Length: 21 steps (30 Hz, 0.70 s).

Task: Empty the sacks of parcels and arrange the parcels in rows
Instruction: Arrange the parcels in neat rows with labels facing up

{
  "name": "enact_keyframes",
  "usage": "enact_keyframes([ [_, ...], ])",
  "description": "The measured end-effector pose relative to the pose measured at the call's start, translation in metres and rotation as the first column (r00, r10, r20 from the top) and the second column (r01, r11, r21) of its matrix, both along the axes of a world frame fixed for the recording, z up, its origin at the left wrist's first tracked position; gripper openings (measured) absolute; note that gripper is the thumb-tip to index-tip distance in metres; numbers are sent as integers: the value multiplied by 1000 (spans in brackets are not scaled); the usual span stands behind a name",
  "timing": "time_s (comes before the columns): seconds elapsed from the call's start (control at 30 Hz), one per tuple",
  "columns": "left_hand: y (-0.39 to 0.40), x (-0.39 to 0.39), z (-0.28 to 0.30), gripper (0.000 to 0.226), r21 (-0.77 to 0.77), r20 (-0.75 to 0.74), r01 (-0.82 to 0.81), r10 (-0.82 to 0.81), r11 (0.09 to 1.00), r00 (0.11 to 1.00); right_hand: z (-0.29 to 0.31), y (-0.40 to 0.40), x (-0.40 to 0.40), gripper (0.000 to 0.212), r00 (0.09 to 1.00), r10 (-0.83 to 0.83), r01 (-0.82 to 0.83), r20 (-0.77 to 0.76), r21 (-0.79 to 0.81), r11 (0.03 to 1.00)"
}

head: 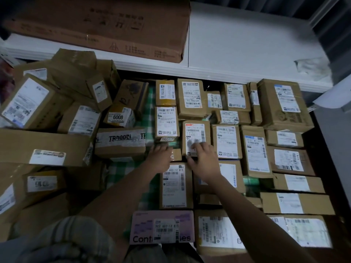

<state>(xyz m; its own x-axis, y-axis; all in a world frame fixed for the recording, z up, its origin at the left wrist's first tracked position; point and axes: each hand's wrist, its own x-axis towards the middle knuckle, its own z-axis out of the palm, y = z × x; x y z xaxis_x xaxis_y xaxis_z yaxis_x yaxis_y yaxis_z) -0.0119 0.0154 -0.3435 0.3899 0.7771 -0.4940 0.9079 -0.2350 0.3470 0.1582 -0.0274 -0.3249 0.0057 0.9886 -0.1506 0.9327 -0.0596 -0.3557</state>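
Fingers of the right hand (204, 164) lie spread and fairly straight over the lower end of an upright labelled parcel (195, 138), fingertips on its white shipping label, thumb reaching out toward 9 o'clock; they press rather than clasp. The left hand (161, 157) sits just beside it at 9 o'clock, fingers reaching forward over a small box (175, 154); whether those fingers curl on anything I cannot tell, since the hand hides its own tips.

Around the hands, at 3 o'clock and 12 o'clock, cardboard parcels lie label-up in rough rows on a green checked cloth (150, 118). At 9 o'clock a loose heap of larger cartons crowds in, among them a box taped "TANOORI" (120, 142) and a small one marked "6008" (118, 116). At 6 o'clock lies a pale pink parcel (162, 226), and above it a tall brown one (174, 185) partly under the left forearm. At 12 o'clock a white shelf edge (247, 54) carries a big brown carton (106, 25).

That pressed parcel is brown cardboard, taller than wide, nearly all its top face covered by a barcode label with a red strip at the upper edge. It stands packed close among its row neighbours.

Both forearms are bare, extended forward and converging near the middle.
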Motion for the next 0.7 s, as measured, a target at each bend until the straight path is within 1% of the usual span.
enact_keyframes([
  [0.07, 3, -1, -3, 58, -22, 29, 3, -2, 1000, 1000, 0, 14, 7, 55, 999, 32, -29, 38, -56, 998],
  [0.13, 10, -2, -4, 51, 16, 113, -55, 53, 998, 992, -3, 26, 14, 63, 994, 76, -65, 72, -145, 987],
  [0.2, 20, -1, -4, 41, 120, 204, -143, 116, 983, 972, -7, 36, 17, 65, 991, 101, -82, 84, -203, 976],
  [0.23, 27, 0, -3, 37, 176, 229, -175, 133, 969, 964, -9, 42, 19, 64, 991, 107, -88, 84, -206, 975],
  [0.3, 43, 4, 0, 32, 285, 238, -223, 156, 932, 959, -10, 53, 20, 62, 993, 94, -79, 73, -183, 980],
  [0.37, 62, 10, 4, 33, 358, 235, -274, 198, 893, 952, -8, 69, 24, 65, 994, 85, -70, 70, -193, 979],
  [0.4, 71, 15, 7, 34, 356, 227, -302, 231, 885, 946, -8, 77, 26, 69, 993, 97, -79, 72, -220, 972],
  [0.5, 93, 27, 9, 43, 260, 165, -370, 337, 892, 927, -8, 93, 33, 84, 981, 174, -136, 86, -331, 934],
  [0.6, 99, 28, 2, 60, 142, 103, -374, 362, 916, 926, -15, 94, 32, 86, 972, 212, -163, 100, -360, 919],
  [0.67, 98, 30, -8, 71, 64, 104, -363, 355, 930, 929, -20, 95, 32, 86, 978, 194, -156, 71, -361, 919],
  [0.7, 96, 30, -12, 74, 53, 106, -358, 351, 932, 930, -22, 97, 33, 86, 980, 189, -156, 58, -358, 920],
])
